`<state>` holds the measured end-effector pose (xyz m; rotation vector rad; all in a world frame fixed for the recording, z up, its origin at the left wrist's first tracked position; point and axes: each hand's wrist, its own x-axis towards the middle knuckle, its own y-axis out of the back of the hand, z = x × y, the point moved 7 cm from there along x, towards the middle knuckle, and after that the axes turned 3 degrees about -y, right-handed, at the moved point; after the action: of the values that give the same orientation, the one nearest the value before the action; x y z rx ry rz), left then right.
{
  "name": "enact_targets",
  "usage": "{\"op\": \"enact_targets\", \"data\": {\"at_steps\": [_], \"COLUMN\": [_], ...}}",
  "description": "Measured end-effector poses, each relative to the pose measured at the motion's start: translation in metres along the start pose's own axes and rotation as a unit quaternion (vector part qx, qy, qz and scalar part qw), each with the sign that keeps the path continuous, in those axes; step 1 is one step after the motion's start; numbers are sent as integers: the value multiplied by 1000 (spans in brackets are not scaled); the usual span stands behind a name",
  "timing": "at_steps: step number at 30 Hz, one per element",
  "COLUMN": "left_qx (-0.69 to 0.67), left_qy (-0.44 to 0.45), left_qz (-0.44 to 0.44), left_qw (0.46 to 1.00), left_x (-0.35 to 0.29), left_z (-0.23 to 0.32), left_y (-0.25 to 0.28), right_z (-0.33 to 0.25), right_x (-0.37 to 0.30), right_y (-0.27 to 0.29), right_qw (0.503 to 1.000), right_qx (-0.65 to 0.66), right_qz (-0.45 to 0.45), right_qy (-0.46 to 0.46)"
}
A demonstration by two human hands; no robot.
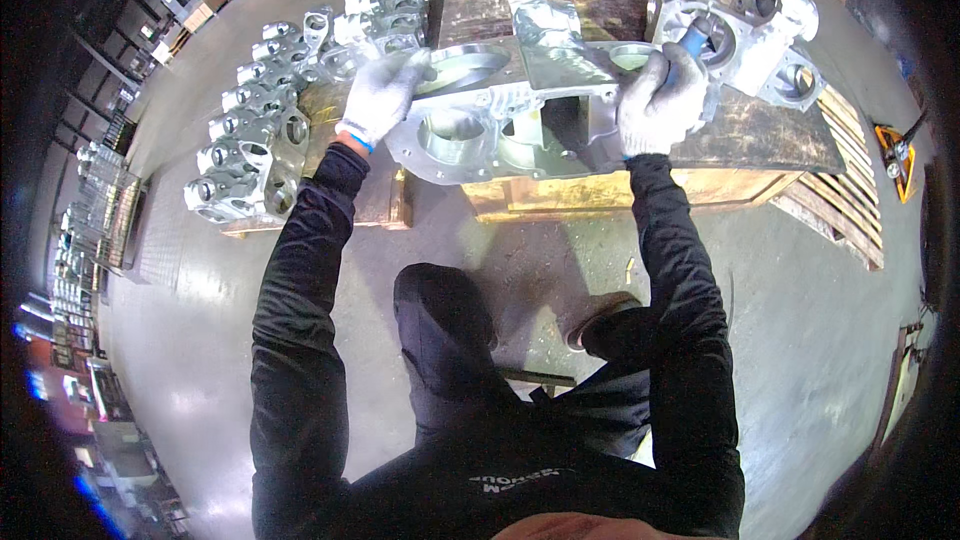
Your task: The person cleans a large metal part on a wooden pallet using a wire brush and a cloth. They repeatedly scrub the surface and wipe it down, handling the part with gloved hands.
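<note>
A large silver metal casting (506, 98) with round openings and a square one lies across the near edge of a wooden-topped bench. My gloved left hand (385, 95) is closed on its left end, the thumb over the rim of a big round opening. At the other end, my gloved right hand (655, 112) rests against the casting with its fingers curled round a blue and grey cylindrical tool (693, 38). The tool's lower part is partly hidden by that hand, so its exact kind is unclear. Just beyond it sits another silver casting (765, 58) with several bores.
Several similar castings (240, 155) stand in rows on a low wooden pallet to the left. The bench top (770, 135) is dark, worn wood. A slatted pallet (850, 175) leans by its right side. Farther right is a yellow pallet jack (893, 162). Loaded racks (105, 200) line the far left.
</note>
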<state>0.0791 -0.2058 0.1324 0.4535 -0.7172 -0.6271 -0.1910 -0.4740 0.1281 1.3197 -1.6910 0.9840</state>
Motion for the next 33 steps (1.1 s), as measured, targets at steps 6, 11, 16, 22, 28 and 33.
{"op": "enact_targets", "data": {"at_steps": [6,11,16,22,28,33], "left_qx": [78,140,135,204,197,191], "left_qy": [63,-86,-9,18,-52,-57], "left_qz": [111,171,135,76,37,1], "left_qw": [989,972,982,976,978,980], "left_x": [-18,-41,-41,-54,-73,-79], "left_z": [64,119,104,106,124,121], "left_y": [-27,-46,-50,-67,-79,-83], "right_z": [40,0,-45,-61,-47,-41], "right_x": [52,26,-32,-70,-79,-102], "right_y": [-68,-17,51,41,44,53], "right_qw": [981,962,904,800,779,783], "right_qx": [-59,72,38,-161,-218,-242], "right_qz": [-154,-232,-402,-576,-583,-572], "right_qy": [-98,-129,-139,56,79,33]}}
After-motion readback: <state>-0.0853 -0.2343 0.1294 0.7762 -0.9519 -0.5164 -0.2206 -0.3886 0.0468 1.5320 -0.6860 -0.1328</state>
